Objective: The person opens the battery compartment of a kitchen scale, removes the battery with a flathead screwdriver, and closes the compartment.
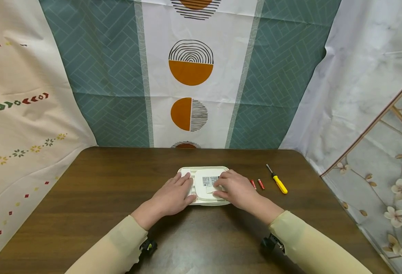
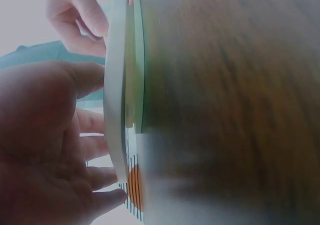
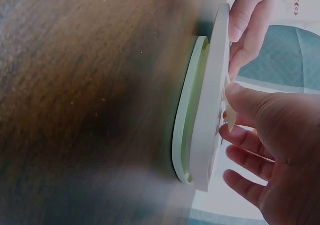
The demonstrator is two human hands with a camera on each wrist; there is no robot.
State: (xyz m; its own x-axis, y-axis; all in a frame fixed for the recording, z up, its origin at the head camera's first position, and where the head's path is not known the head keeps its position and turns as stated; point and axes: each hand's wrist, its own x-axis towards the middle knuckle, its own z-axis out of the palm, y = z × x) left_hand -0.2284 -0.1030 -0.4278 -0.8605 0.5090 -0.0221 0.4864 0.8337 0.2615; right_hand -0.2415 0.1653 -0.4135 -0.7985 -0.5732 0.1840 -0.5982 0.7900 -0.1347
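Note:
A white flat device (image 1: 201, 193), much like a kitchen scale lying underside up, rests on the table with a printed label (image 1: 207, 181) on its raised middle. Across its left end lies my left hand (image 1: 174, 195), fingers stretched and thumb near the front edge. At the right half, my right hand (image 1: 239, 191) pinches a small off-white cover (image 3: 230, 114) between thumb and fingers, right at the device's upper face. Its other fingers are spread in the right wrist view. Below the white body shows a pale green layer (image 3: 185, 120) close to the tabletop.
Two small red batteries (image 1: 261, 184) lie just right of the right hand. Beyond them is a screwdriver (image 1: 281, 185) with a yellow handle. The brown wooden table (image 1: 118, 171) ends at a patterned curtain (image 1: 201, 83) behind, with cloth hanging on both sides.

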